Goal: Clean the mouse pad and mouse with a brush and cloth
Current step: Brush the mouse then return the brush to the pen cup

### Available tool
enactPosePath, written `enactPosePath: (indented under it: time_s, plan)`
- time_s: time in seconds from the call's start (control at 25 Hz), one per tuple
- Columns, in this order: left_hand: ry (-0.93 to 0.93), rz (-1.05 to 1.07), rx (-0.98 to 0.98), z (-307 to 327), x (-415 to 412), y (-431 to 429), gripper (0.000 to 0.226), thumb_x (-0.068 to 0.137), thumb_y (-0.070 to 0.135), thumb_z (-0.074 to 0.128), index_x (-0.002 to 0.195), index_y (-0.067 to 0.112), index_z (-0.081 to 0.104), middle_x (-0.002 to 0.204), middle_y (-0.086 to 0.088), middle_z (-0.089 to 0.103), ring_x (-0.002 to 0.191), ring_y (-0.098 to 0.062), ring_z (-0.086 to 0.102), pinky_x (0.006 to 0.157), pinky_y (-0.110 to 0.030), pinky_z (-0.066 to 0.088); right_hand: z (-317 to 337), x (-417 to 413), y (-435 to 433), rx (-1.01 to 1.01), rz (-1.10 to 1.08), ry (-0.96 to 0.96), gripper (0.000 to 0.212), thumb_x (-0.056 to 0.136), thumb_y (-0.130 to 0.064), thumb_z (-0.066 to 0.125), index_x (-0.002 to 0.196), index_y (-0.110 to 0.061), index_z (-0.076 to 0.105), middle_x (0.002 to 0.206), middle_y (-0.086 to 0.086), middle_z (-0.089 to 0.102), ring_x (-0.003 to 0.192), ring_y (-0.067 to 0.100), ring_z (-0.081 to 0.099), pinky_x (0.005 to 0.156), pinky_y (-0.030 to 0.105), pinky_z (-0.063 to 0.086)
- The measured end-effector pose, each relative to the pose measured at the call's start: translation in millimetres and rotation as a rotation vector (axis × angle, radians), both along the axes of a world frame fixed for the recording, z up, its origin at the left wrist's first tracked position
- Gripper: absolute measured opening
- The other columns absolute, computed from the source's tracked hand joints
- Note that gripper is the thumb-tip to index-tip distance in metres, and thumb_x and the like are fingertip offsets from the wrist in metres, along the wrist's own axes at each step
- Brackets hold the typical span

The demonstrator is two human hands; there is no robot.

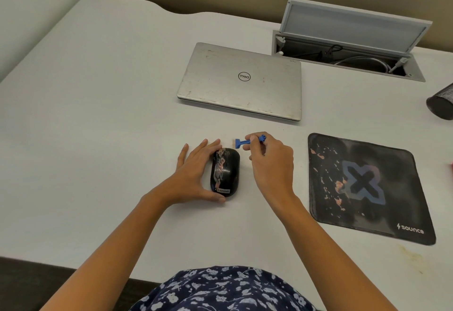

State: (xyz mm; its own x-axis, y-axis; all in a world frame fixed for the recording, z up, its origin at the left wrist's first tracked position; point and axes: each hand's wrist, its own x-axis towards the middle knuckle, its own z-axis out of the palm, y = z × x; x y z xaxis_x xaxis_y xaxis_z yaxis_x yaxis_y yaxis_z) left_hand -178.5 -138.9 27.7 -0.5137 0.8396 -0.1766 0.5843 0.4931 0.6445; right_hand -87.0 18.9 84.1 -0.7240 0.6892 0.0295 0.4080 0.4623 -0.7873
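Note:
A black mouse with pinkish smears on its back lies on the white desk. My left hand cups its left side, thumb at its near end and fingers along its far end. My right hand pinches a small blue brush by its handle, with the brush head pointing left just above and to the right of the mouse's front. To the right lies a dark mouse pad with a cross logo and pinkish specks on its left half. No cloth is in view.
A shut silver laptop lies behind the mouse. An open cable hatch with its lid raised sits at the back right. A black mesh cup shows at the right edge. The desk's front edge is near my body.

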Motion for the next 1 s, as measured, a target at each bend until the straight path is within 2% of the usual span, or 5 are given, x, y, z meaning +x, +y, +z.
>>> enactPosePath:
  time_s: [0.4, 0.52, 0.72, 0.84, 1.0]
  plan:
    - [0.007, 0.002, -0.011, 0, -1, 0, 0.114, 0.062, 0.062, 0.078, 0.150, 0.031, 0.012, 0.159, 0.018, 0.006, 0.145, 0.000, -0.011, 0.116, -0.037, -0.020, 7, 4, 6, -0.098, -0.004, 0.029, 0.023, 0.098, -0.023, 0.046, 0.090, -0.018, 0.067, 0.076, -0.005, 0.071, 0.067, 0.016, 0.064, 0.066, 0.035, 0.055]
    - [0.002, 0.001, -0.006, -1, 0, 0, 0.115, 0.061, 0.061, 0.079, 0.150, 0.031, 0.012, 0.159, 0.018, 0.006, 0.145, 0.001, -0.011, 0.116, -0.037, -0.019, 5, 1, 8, 0.011, -0.045, -0.091, 0.024, 0.099, -0.026, 0.043, 0.094, -0.018, 0.065, 0.083, -0.003, 0.072, 0.069, 0.013, 0.062, 0.068, 0.034, 0.054]
    - [0.003, 0.000, -0.014, 0, -1, 0, 0.114, 0.062, 0.062, 0.078, 0.150, 0.031, 0.012, 0.159, 0.019, 0.005, 0.145, 0.001, -0.012, 0.116, -0.037, -0.019, 3, -4, 11, -0.158, -0.025, -0.013, 0.023, 0.099, -0.023, 0.044, 0.092, -0.018, 0.065, 0.078, -0.003, 0.071, 0.063, 0.009, 0.063, 0.056, 0.019, 0.050]
    - [-0.006, 0.002, -0.006, 0, 0, 0, 0.115, 0.061, 0.061, 0.079, 0.150, 0.032, 0.012, 0.159, 0.020, 0.005, 0.144, 0.003, -0.013, 0.116, -0.037, -0.019, -1, -6, 14, 0.064, -0.113, -0.133, 0.024, 0.100, -0.027, 0.042, 0.095, -0.018, 0.064, 0.082, -0.003, 0.070, 0.068, 0.014, 0.062, 0.063, 0.032, 0.053]
    - [-0.011, -0.002, -0.019, 1, 0, 0, 0.115, 0.062, 0.061, 0.078, 0.150, 0.032, 0.011, 0.159, 0.019, 0.004, 0.144, 0.001, -0.013, 0.116, -0.038, -0.019, -1, -8, 16, -0.201, -0.022, -0.001, 0.022, 0.099, -0.023, 0.045, 0.094, -0.018, 0.066, 0.078, -0.005, 0.071, 0.064, 0.009, 0.064, 0.055, 0.017, 0.049]
